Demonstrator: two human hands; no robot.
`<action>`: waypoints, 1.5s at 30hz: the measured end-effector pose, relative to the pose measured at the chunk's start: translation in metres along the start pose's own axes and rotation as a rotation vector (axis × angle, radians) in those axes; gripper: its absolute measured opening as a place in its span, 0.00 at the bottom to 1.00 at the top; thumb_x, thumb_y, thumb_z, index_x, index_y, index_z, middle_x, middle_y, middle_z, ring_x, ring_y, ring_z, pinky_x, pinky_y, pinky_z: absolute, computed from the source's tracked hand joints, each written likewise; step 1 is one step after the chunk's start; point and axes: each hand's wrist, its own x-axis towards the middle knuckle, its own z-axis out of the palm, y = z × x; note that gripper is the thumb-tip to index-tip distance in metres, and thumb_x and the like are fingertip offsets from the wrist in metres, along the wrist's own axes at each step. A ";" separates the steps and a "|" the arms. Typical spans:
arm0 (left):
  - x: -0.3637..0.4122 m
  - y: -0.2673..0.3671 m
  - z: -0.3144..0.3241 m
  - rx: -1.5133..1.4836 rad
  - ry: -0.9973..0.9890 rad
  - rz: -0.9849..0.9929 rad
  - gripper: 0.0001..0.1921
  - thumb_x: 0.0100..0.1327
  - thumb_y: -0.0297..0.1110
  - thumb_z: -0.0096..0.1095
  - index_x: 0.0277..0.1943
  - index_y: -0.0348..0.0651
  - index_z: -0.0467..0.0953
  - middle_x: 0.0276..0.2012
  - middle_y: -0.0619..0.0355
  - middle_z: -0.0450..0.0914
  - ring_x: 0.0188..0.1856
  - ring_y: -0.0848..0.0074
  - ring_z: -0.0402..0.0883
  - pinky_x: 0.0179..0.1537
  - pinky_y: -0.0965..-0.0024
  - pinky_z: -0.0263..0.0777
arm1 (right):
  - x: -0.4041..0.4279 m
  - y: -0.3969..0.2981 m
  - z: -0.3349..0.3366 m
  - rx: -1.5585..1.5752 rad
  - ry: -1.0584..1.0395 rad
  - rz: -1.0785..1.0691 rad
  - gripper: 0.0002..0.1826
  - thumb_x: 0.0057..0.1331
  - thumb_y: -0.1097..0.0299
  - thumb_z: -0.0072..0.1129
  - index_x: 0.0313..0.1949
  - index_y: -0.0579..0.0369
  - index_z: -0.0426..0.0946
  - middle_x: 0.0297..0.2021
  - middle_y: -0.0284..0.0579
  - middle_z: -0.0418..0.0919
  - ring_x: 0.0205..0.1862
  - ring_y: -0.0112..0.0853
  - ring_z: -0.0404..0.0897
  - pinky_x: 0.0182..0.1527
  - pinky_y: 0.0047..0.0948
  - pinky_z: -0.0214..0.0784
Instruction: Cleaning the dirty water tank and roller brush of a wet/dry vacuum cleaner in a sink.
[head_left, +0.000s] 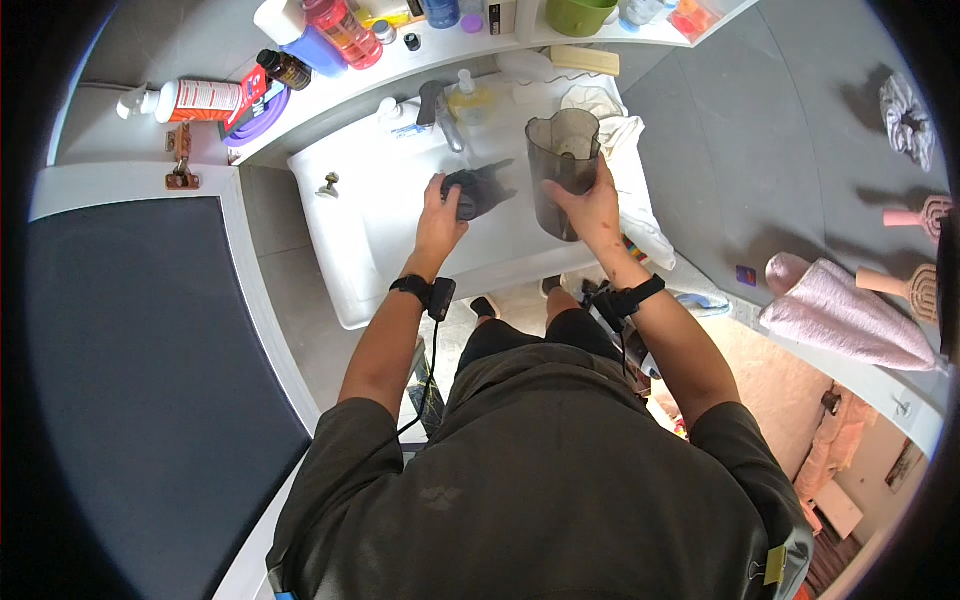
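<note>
A white washbasin (352, 232) lies before me. My right hand (592, 206) grips a smoky translucent plastic container (551, 161) with an open top, held above the basin's right part. My left hand (445, 214) has its fingers on a small dark part (466, 204) over the middle of the basin; what the part is I cannot tell. A dark shadow falls on the basin beside it. The grey faucet (442, 112) stands at the back, just beyond my left hand. A clear pump bottle (470, 101) with yellowish liquid is next to the faucet.
A white shelf (480, 56) with bottles and a green cup (579, 15) spans the back. White cloth (626, 150) lies on the basin's right rim. An open cabinet door (172, 360) with a dark panel is at left. A pink towel (844, 311) hangs at right.
</note>
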 end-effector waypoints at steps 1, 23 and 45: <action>-0.001 -0.001 0.002 0.002 -0.001 0.001 0.37 0.44 0.24 0.77 0.62 0.36 0.73 0.70 0.37 0.61 0.70 0.42 0.65 0.71 0.55 0.68 | 0.000 0.001 0.001 0.002 0.000 0.001 0.59 0.50 0.54 0.82 0.70 0.80 0.57 0.63 0.74 0.71 0.66 0.55 0.73 0.68 0.41 0.67; -0.024 -0.015 0.078 -1.428 0.094 -1.271 0.29 0.51 0.38 0.83 0.52 0.36 0.74 0.43 0.54 0.81 0.40 0.71 0.82 0.37 0.69 0.76 | -0.004 0.005 -0.007 0.082 0.008 0.020 0.59 0.50 0.54 0.82 0.69 0.82 0.57 0.62 0.74 0.72 0.66 0.55 0.73 0.68 0.41 0.66; -0.003 0.018 0.056 -1.570 -0.053 -1.307 0.35 0.58 0.48 0.76 0.64 0.41 0.70 0.61 0.50 0.72 0.61 0.60 0.72 0.55 0.56 0.77 | -0.006 0.002 -0.004 0.083 -0.017 0.026 0.59 0.50 0.53 0.83 0.68 0.82 0.58 0.61 0.73 0.72 0.65 0.55 0.74 0.67 0.42 0.67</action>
